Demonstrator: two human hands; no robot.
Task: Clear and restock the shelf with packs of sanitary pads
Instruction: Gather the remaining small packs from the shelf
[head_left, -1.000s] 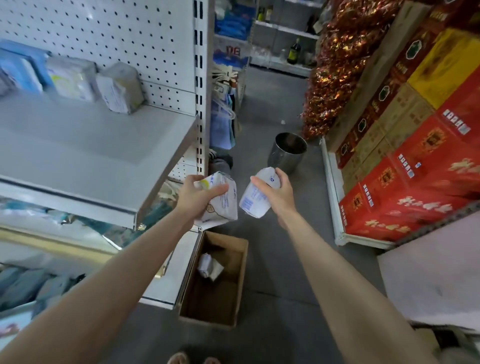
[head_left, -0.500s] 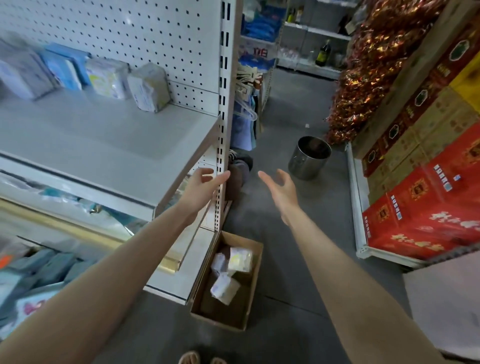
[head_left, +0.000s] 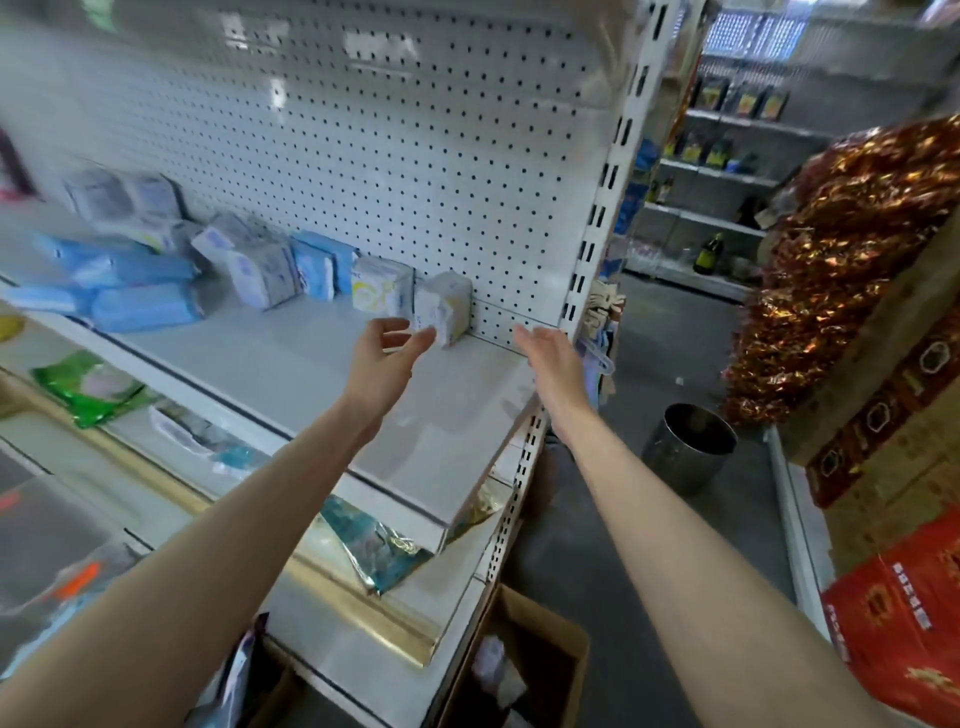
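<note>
A grey shelf (head_left: 322, 374) holds several packs of sanitary pads along its pegboard back. The rightmost white pack (head_left: 445, 307) stands tilted, with a white and yellow pack (head_left: 380, 285) to its left. My left hand (head_left: 387, 358) is open just in front of the rightmost pack, fingers apart, holding nothing. My right hand (head_left: 545, 358) is open over the shelf's right end, palm turned inward, also empty. A cardboard box (head_left: 540, 639) on the floor below holds a few white packs (head_left: 496, 670).
Blue packs (head_left: 140, 291) lie stacked at the shelf's left. Lower shelves carry green and foil packets (head_left: 88, 389). A metal bucket (head_left: 685, 447) stands in the aisle. Red and brown cartons (head_left: 904, 613) and gold foil goods (head_left: 841, 260) line the right.
One second ago each hand held a white pack over the box. Both packs have dropped into the box. Both hands have risen, empty, to the shelf's right end.
</note>
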